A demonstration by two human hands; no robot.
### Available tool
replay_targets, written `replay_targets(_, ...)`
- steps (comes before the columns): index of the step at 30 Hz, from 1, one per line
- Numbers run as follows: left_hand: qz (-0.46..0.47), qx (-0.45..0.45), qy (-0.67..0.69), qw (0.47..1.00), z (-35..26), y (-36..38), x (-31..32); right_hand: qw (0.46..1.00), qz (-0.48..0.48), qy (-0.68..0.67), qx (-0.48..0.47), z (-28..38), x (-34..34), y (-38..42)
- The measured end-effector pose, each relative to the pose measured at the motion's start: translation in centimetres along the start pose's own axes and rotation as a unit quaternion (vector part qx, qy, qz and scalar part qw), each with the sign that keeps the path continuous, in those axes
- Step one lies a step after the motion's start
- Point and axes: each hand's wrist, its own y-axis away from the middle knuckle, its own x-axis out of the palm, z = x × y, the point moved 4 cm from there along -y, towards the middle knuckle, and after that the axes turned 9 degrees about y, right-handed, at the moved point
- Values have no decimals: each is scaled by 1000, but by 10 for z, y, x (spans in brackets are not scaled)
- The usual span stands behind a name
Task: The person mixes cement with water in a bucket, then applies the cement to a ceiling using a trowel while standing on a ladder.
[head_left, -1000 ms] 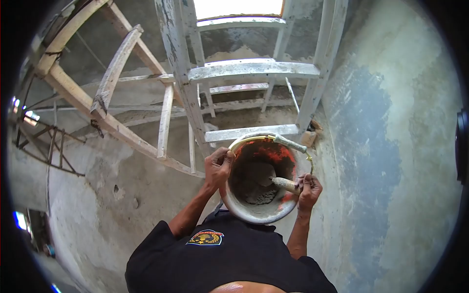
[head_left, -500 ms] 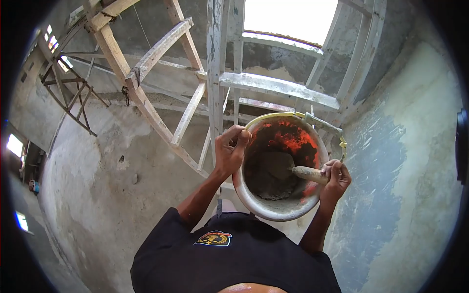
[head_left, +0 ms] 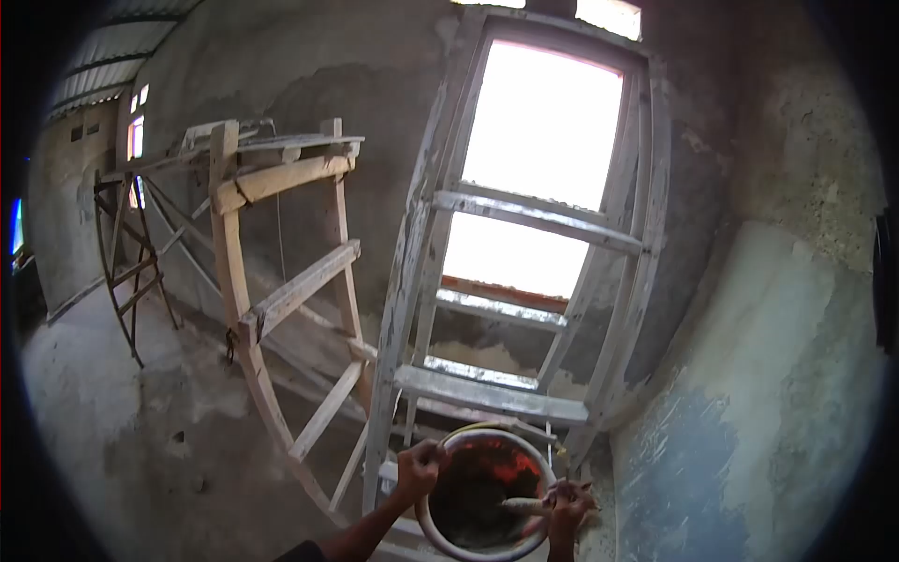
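A round bucket [head_left: 423,529], with dark wet mortar [head_left: 473,510] inside and orange showing on its inner wall, is at the bottom centre. My left hand [head_left: 419,470] is closed on its left rim. At the right rim, my right hand [head_left: 568,504] is closed on the pale handle of a trowel [head_left: 526,507], whose blade reaches into the mortar. Whether my right fingers also grip the rim I cannot tell. The bucket's handle arches along the far rim.
A whitish wooden ladder [head_left: 492,391] stands just beyond the bucket, before a bright window [head_left: 548,126]. Wooden scaffolding [head_left: 229,258] rises at the left, with a thinner frame [head_left: 140,272] farther off. A patchy plastered wall [head_left: 740,403] is at the right.
The view has tilted up, so the bucket and both hands sit lower in the frame. More of the ladder, window and scaffolding shows. Both hands keep their holds.
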Motion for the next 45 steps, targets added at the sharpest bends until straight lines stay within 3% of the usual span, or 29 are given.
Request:
replay_targets(3,-22,-10,6,1000,20,-11,-5,996,38,80,-8,-26,-6,-16)
replay_targets(11,-23,-6,-79,997,54,-39,-11,997,18,72,-28,-21,11,-32)
replay_targets(16,7,73,-100,992,51,-46,-13,997,12,69,-19,-20,21,-21)
replay_targets(18,9,83,-166,983,50,-46,-15,998,11,64,-16,-22,22,-16)
replay_targets(20,13,100,-156,983,61,-48,-18,985,46,136,95,-29,20,-19)
replay_targets(21,15,115,-143,983,63,-51,-16,986,44,135,89,-26,22,-20)
replay_targets(22,30,165,-218,961,62,-50,-16,988,46,132,63,-22,22,-18)
replay_targets(24,23,128,-186,974,62,-49,-15,989,43,135,30,-20,23,-17)
replay_targets(25,16,84,-156,984,62,-46,-16,990,40,134,33,-144,10,-62)
replay_targets(26,19,83,-157,984,68,-50,-17,961,-6,270,-53,-201,-2,-64)
replay_targets(27,19,101,-170,980,74,-50,-17,905,-51,399,-136,-166,42,-59)
replay_targets(28,18,119,-184,976,76,-48,-18,906,-53,399,-133,-116,11,-43)
replay_targets(30,22,95,-155,983,70,-43,-17,986,12,159,41,-16,23,-11)
replay_targets(33,28,80,-68,994,74,-43,-17,990,12,138,6,-19,23,-11)
replay_targets(35,33,86,-10,996,79,-46,-19,989,8,141,40,-26,25,-16)
replay_targets(37,27,120,-106,987,72,-45,-20,987,5,145,73,-28,22,-13)
replay_targets(38,27,118,-107,987,78,-45,-20,987,8,150,59,-25,21,-13)
replay_targets(40,18,213,-194,957,81,-45,-17,987,11,155,47,-19,22,-10)
replay_targets(43,2,250,-241,938,68,-41,-17,992,1,127,23,-8,28,-5)
replay_targets(45,-3,199,-211,957,59,-41,-16,998,-40,31,41,-2,28,2)
